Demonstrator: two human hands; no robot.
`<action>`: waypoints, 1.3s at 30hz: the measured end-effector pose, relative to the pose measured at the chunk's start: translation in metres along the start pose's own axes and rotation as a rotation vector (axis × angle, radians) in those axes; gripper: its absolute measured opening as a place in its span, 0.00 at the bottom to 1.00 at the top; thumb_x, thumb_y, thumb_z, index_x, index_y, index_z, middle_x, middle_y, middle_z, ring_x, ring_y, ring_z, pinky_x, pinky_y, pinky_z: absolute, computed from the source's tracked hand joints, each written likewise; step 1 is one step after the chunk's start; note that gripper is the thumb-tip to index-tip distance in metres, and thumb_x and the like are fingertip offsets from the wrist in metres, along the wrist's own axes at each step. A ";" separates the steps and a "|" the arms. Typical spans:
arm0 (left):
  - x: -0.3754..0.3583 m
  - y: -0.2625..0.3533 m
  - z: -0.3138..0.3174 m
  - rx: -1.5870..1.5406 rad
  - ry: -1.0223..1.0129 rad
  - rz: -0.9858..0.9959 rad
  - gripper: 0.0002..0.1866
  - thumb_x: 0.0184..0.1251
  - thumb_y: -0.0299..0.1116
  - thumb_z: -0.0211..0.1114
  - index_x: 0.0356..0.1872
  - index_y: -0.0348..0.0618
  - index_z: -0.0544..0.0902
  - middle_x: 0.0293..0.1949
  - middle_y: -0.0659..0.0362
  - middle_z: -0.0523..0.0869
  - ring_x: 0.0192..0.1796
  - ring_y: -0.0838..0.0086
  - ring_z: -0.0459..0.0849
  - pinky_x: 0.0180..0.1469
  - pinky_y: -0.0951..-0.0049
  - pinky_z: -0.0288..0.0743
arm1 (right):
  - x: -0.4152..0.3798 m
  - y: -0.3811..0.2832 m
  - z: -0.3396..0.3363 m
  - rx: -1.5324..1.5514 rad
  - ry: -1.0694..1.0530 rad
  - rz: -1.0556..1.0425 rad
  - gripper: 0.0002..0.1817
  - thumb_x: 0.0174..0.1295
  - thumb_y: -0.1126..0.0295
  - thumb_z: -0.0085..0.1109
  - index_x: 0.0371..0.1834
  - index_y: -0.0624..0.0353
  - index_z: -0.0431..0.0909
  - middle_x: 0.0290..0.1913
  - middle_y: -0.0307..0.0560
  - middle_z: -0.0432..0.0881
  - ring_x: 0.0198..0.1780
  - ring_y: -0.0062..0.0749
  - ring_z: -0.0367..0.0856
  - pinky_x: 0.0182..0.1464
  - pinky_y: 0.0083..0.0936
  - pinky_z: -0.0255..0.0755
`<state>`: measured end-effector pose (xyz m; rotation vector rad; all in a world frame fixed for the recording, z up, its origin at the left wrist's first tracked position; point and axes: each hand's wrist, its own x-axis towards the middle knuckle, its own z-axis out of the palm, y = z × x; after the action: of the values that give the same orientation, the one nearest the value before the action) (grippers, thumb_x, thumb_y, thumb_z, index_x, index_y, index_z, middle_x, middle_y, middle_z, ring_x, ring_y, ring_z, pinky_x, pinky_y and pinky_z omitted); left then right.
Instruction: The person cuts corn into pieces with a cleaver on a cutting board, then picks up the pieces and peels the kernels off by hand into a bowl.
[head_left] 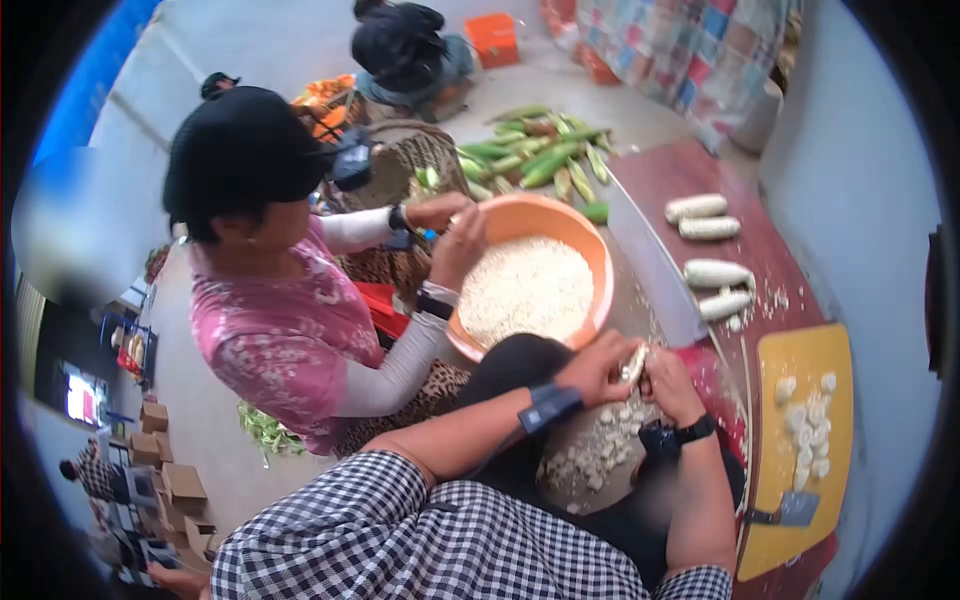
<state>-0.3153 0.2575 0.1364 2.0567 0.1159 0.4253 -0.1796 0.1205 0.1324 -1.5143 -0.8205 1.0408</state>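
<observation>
A pale piece of corn cob (634,364) is between my two hands, above my lap. My left hand (598,368) has its fingers closed on the piece from the left. On its other side my right hand (668,384) is closed against it. Below them lie many pale cob pieces (598,445). Just beyond my knee stands an orange basin (592,222) holding loose white kernels (525,290). At the right, a yellow cutting board (780,365) bears cut cob slices (812,425) and a cleaver (798,508).
A co-worker in a pink top (280,350) sits at the left, hands over the basin. Peeled cobs (710,228) lie on the red-brown table (690,165). Unpeeled corn (550,160) is piled on the floor. Another person (405,60) crouches farther back; cardboard boxes (182,485) stand lower left.
</observation>
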 end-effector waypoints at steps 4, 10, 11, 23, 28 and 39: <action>-0.016 0.005 -0.004 -0.045 0.014 -0.011 0.37 0.47 0.26 0.67 0.65 0.46 0.69 0.39 0.54 0.72 0.31 0.70 0.77 0.37 0.74 0.74 | -0.005 -0.013 0.014 0.014 -0.063 -0.044 0.16 0.69 0.61 0.40 0.41 0.59 0.76 0.19 0.32 0.69 0.19 0.13 0.66 0.18 0.16 0.61; -0.039 0.026 -0.016 -0.111 0.007 0.010 0.37 0.46 0.26 0.67 0.65 0.45 0.69 0.38 0.55 0.70 0.34 0.71 0.76 0.40 0.74 0.73 | -0.025 -0.022 0.044 -0.044 -0.001 -0.094 0.19 0.72 0.55 0.42 0.41 0.60 0.74 0.22 0.33 0.70 0.21 0.14 0.65 0.20 0.15 0.60; -0.045 0.030 -0.019 -0.123 0.007 -0.002 0.37 0.46 0.26 0.66 0.64 0.45 0.69 0.38 0.55 0.70 0.35 0.70 0.75 0.40 0.74 0.73 | -0.028 -0.026 0.048 -0.014 -0.018 -0.067 0.17 0.72 0.57 0.42 0.41 0.60 0.74 0.22 0.33 0.70 0.21 0.14 0.65 0.20 0.15 0.60; -0.128 0.029 -0.017 -0.094 -0.190 0.046 0.34 0.49 0.30 0.68 0.63 0.45 0.72 0.36 0.51 0.72 0.37 0.63 0.77 0.41 0.70 0.73 | -0.099 -0.011 0.108 0.393 -0.046 0.246 0.16 0.69 0.59 0.42 0.39 0.59 0.76 0.25 0.38 0.73 0.20 0.20 0.68 0.19 0.18 0.61; -0.129 0.029 -0.017 -0.076 -0.249 0.144 0.35 0.48 0.30 0.66 0.64 0.43 0.70 0.39 0.49 0.73 0.39 0.59 0.78 0.43 0.68 0.74 | -0.112 0.006 0.112 0.505 -0.024 0.266 0.18 0.68 0.58 0.42 0.43 0.61 0.76 0.27 0.40 0.75 0.22 0.21 0.68 0.21 0.17 0.62; -0.139 0.036 -0.028 -0.038 -0.316 0.097 0.37 0.44 0.31 0.66 0.64 0.41 0.70 0.45 0.45 0.78 0.50 0.52 0.78 0.54 0.63 0.72 | -0.118 0.010 0.123 0.439 0.039 0.250 0.11 0.65 0.68 0.48 0.41 0.63 0.78 0.30 0.41 0.75 0.24 0.21 0.71 0.22 0.20 0.67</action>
<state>-0.4584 0.2268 0.1445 2.0703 -0.1815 0.1550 -0.3383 0.0585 0.1386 -1.2711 -0.3464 1.2744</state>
